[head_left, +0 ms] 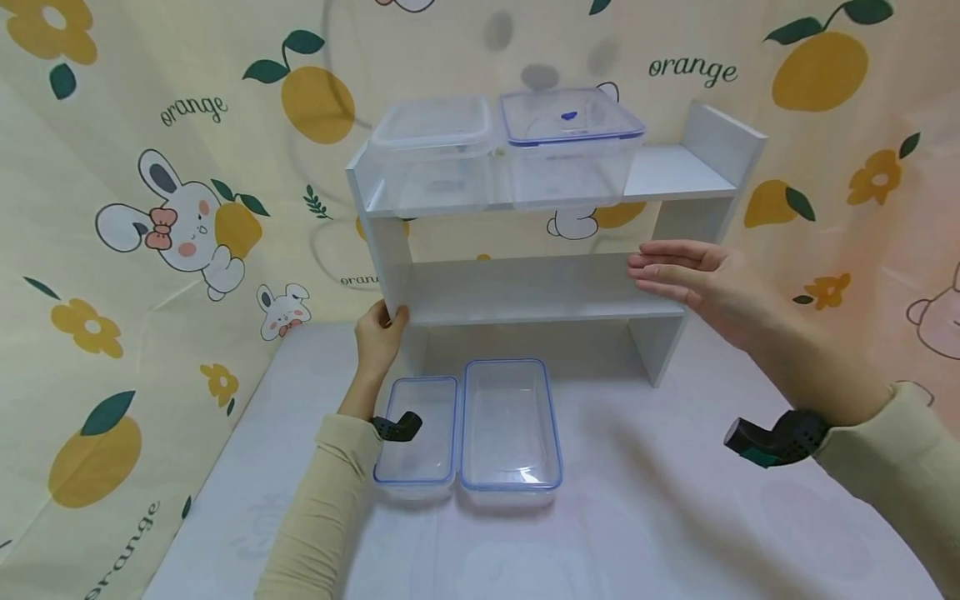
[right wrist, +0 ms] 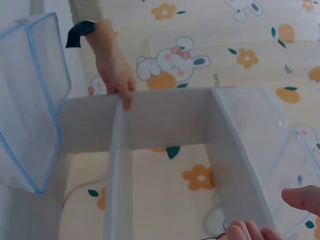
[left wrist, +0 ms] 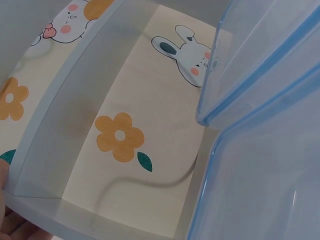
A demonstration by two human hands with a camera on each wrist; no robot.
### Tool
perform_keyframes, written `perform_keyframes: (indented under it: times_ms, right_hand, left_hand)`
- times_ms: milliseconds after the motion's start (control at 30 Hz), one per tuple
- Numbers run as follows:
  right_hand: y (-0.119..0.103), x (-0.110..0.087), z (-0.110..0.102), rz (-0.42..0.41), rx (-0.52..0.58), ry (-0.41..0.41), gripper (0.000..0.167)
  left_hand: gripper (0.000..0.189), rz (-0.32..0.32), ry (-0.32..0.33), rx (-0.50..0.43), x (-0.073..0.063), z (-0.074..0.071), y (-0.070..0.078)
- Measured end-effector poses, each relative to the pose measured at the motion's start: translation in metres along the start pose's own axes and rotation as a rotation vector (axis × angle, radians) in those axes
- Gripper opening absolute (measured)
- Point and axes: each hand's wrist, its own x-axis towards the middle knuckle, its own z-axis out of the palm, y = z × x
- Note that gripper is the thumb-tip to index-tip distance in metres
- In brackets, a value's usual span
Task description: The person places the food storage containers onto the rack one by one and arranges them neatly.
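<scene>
A white two-tier shelf (head_left: 540,287) stands on the table against the patterned cloth. My left hand (head_left: 377,335) grips its left side panel near the middle board, thumb at the front edge and fingers round the outside. In the left wrist view the fingers (left wrist: 25,230) show beneath the panel. Held in front of the shelf's right side, my right hand (head_left: 686,271) has its fingers extended and holds nothing. Two clear lidded containers stand on the top board: a frosted-lid one (head_left: 435,158) at left and a blue-edged one (head_left: 573,150) beside it.
Two clear blue-rimmed containers sit side by side on the table before the shelf, a narrow one (head_left: 420,429) and a wider one (head_left: 512,425). A cloth (head_left: 187,333) printed with oranges and rabbits hangs behind. The white table (head_left: 600,533) extends toward me.
</scene>
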Motion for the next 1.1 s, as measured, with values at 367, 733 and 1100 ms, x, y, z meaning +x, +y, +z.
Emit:
perform_keyframes:
  times_ms: [367, 733, 1100]
  right_hand:
    - [0.018, -0.004, 0.004, 0.021, -0.046, -0.050, 0.028]
    - [0.038, -0.011, 0.008, 0.085, -0.092, -0.043, 0.025]
    - [0.057, -0.021, 0.011, 0.100, -0.162, -0.073, 0.024]
  left_hand:
    - [0.039, -0.008, -0.009, 0.014, -0.004, -0.003, 0.012]
    - [0.039, 0.002, -0.004, 0.011, 0.001, -0.001, 0.002]
    - [0.040, -0.055, -0.046, 0.021, -0.010, -0.007, 0.032]
